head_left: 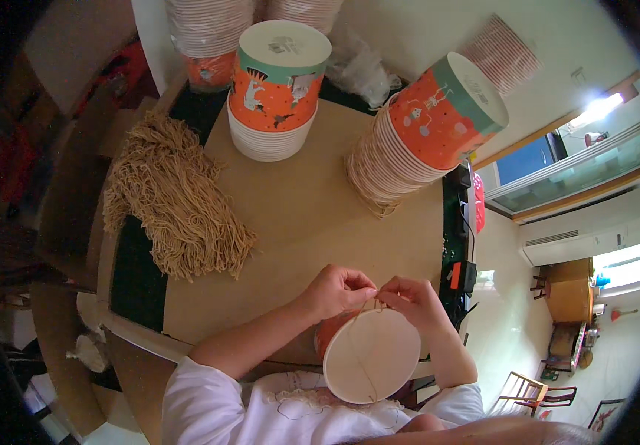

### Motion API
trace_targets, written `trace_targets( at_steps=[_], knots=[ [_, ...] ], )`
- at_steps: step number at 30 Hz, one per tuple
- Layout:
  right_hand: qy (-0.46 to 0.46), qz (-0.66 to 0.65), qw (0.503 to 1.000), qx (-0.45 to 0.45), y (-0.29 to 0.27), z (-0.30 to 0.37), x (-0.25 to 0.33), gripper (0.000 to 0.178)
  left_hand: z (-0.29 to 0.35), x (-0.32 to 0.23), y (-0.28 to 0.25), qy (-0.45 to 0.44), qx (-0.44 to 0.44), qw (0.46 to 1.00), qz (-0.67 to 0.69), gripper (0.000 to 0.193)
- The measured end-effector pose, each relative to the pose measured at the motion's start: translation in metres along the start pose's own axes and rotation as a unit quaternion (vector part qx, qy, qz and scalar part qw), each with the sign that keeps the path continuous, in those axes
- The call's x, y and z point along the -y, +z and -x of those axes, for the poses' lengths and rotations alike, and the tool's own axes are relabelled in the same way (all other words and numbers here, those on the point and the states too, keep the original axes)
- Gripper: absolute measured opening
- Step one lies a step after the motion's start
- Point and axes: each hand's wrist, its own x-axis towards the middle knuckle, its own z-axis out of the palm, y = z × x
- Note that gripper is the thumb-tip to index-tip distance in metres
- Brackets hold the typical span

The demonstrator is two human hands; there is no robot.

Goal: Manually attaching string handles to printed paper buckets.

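A paper bucket [370,360], orange outside with a white inside, is tilted at the table's near edge, its open mouth toward me. A thin tan cord [360,356] runs across its mouth up to the rim. Above that rim, my left hand [342,291] pinches the cord between thumb and fingers. My right hand [409,298] pinches the cord too, its fingertips almost touching those of the left. Whether a knot is there is too small to tell. A heap of tan cords [179,200] lies to the left on the table.
A stack of upside-down orange and green buckets [275,93] stands at the back. Another stack with cords [431,126] leans at the right. Plastic-wrapped buckets [212,30] are behind. Brown cardboard [297,215] covers the table; a black box with an orange switch [463,276] sits at its right edge.
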Motion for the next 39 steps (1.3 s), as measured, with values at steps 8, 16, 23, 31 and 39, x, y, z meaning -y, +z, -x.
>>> trace_targets(
  at_steps=[8,16,23,31,39],
  knots=[
    [-0.045,0.064,0.997,-0.019,0.001,-0.001,0.004,0.006,-0.004,0.005,-0.002,0.001,-0.003,0.999,0.043,0.015],
    [-0.044,0.079,0.996,-0.021,-0.001,-0.001,0.006,0.007,-0.006,0.006,-0.005,0.007,0.025,0.999,0.025,0.014],
    [-0.026,0.090,0.996,-0.004,-0.003,-0.002,0.007,0.009,-0.009,0.003,-0.006,0.000,0.035,0.999,-0.014,0.013],
    [-0.021,0.064,0.998,-0.010,-0.006,-0.004,-0.004,0.010,-0.019,0.024,0.000,0.014,0.060,0.997,0.041,0.013],
    [0.079,0.005,0.995,0.054,-0.009,-0.005,-0.006,0.010,-0.024,0.034,-0.002,-0.014,0.063,0.993,0.096,0.013]
  ],
)
